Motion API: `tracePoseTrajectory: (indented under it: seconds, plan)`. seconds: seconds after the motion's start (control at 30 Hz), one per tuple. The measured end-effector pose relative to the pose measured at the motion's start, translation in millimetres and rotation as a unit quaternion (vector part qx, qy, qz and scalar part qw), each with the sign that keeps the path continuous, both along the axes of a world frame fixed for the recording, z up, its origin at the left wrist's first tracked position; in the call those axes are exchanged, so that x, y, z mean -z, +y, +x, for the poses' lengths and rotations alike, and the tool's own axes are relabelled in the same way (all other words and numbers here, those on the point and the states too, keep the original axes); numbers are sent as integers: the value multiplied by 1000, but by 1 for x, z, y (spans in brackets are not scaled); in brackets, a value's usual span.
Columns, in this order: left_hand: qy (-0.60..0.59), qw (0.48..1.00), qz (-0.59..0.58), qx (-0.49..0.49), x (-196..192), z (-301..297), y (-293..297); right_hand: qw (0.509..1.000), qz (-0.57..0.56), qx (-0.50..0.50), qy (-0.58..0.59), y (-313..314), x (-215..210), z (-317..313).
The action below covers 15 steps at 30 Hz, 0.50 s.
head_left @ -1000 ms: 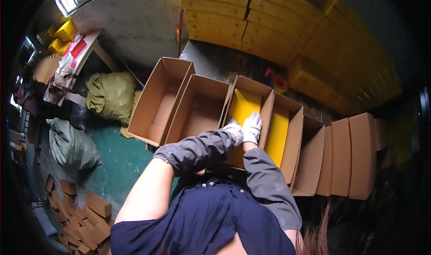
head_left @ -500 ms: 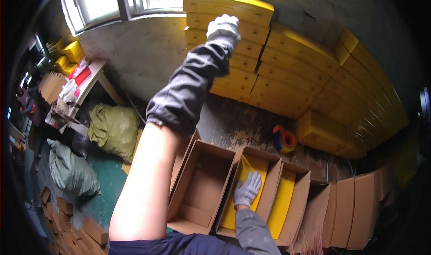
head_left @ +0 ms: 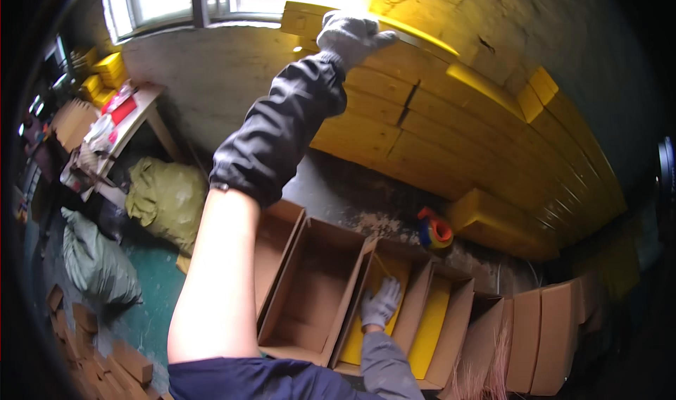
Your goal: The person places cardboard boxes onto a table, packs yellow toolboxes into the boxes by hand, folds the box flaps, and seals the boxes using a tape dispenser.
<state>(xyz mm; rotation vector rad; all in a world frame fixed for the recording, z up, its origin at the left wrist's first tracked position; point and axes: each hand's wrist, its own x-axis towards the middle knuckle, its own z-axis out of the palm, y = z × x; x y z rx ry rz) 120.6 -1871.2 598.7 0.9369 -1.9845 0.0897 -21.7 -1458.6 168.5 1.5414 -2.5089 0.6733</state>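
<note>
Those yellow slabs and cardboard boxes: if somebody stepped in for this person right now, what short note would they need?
Left hand: gloved, raised, on the top yellow slab of the wall stack; grip unclear.
Right hand: gloved, resting flat on the yellow slab inside an open cardboard box.
Done: that box and the neighbouring box each hold a yellow slab.
Left: the nearer open box shows no slab.

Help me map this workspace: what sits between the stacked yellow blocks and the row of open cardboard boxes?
In the head view, a roll of tape sits on the grey ledge between the yellow blocks and cardboard boxes.
</note>
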Motion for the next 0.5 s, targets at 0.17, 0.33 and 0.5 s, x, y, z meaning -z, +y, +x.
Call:
tracePoseTrajectory:
  seconds: [0.17, 0.33, 0.5]
  plan:
    - [43, 893, -438, 99, 23, 48, 134, 833, -174, 11, -525, -2, 1, -55]
    - [221, 904, 16, 366, 96, 67, 288, 377, -275, -48, -883, 39, -176, 31]
    - [315, 881, -94, 341, 145, 85, 376, 390, -179, -71, -900, 34, -201, 43]
